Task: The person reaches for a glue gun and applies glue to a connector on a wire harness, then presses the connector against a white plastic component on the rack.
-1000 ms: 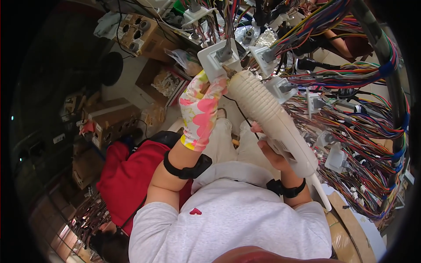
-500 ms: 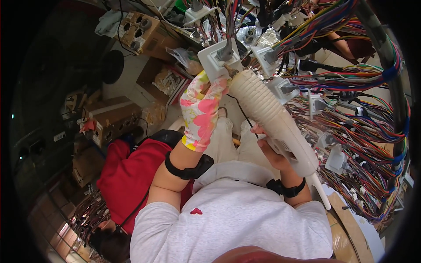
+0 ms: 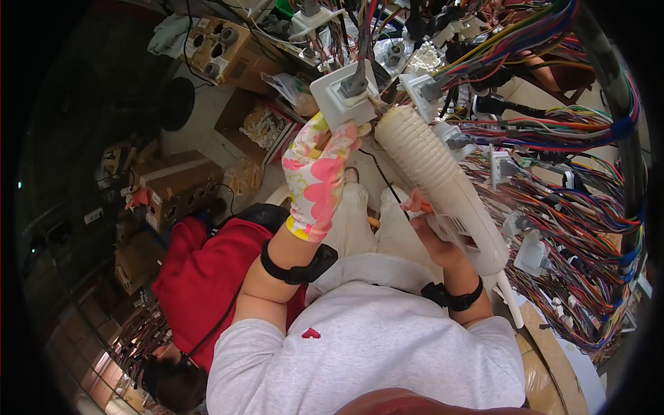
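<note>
At the far left of the frame, cardboard boxes (image 3: 181, 185) stand on the floor; their contents are too dim to identify. In the upper left, a brown cardboard tray (image 3: 221, 43) holds several grey cylindrical parts in separate cells, and an open carton (image 3: 266, 124) just right of it contains pale, small components heaped loosely.

Left of centre, the left hand (image 3: 317, 181), in a pink and yellow patterned glove, is closed around the lower edge of a white square connector block (image 3: 341, 97), with a grey plug seated in its face. Compared with one second ago, block and glove sit in nearly the same place; the hold is unchanged and the work is in a steady phase.

Right of centre, the right hand (image 3: 432, 235), bare, is wrapped around the grip of a white ribbed glue gun (image 3: 443, 183). Its nozzle points up and left, touching or nearly touching the block's right edge.

At the right, multicoloured wire harnesses (image 3: 581, 207) hang in dense bundles.
</note>
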Available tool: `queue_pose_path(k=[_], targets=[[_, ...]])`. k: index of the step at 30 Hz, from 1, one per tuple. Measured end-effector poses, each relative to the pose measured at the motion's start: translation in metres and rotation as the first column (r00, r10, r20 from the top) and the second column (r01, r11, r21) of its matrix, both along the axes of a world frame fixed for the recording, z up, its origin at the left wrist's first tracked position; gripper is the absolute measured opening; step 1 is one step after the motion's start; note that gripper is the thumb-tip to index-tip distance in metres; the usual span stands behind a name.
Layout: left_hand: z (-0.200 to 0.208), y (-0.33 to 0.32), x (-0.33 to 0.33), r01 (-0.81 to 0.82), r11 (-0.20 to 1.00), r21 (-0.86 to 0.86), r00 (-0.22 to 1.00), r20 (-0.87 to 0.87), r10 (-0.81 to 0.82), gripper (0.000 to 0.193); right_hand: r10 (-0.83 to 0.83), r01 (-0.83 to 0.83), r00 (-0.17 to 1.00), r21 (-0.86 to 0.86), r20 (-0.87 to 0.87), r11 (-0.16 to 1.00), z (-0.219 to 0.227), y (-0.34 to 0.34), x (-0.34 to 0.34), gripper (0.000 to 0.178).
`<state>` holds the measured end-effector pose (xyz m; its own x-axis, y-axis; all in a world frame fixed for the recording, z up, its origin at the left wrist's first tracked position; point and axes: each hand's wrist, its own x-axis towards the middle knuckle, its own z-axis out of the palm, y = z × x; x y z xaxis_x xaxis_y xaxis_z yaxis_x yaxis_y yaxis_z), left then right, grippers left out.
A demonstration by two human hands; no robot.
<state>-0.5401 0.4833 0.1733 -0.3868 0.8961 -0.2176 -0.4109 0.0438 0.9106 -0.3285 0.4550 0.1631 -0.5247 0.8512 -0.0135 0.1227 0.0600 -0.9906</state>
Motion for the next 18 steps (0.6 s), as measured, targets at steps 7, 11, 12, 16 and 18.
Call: queue_pose_path(k=[7,11,12,16,18], targets=[[0.006,0.001,0.002,-0.017,1.000,0.000,0.999,-0.029,0.017,0.025,-0.007,0.005,0.999,-0.043,-0.043,0.999,-0.009,-0.003,0.003,0.039],[0.003,-0.005,-0.005,0.012,0.999,-0.052,0.999,-0.046,-0.015,0.028,0.058,-0.058,0.998,-0.008,-0.014,0.998,-0.007,-0.003,0.001,0.040],[0.001,-0.007,-0.006,0.029,0.999,-0.041,0.997,-0.066,-0.031,0.031,0.061,-0.061,0.998,-0.007,-0.017,0.998,-0.009,-0.004,-0.002,0.040],[0.026,-0.006,-0.003,0.022,0.964,-0.264,1.000,0.009,-0.020,0.031,-0.015,0.000,0.989,-0.098,-0.148,0.995,-0.007,-0.006,-0.002,0.039],[0.024,-0.005,-0.003,0.000,0.992,-0.128,1.000,-0.026,-0.003,0.031,0.028,-0.028,0.998,0.001,0.052,1.000,-0.003,-0.005,-0.004,0.038]])
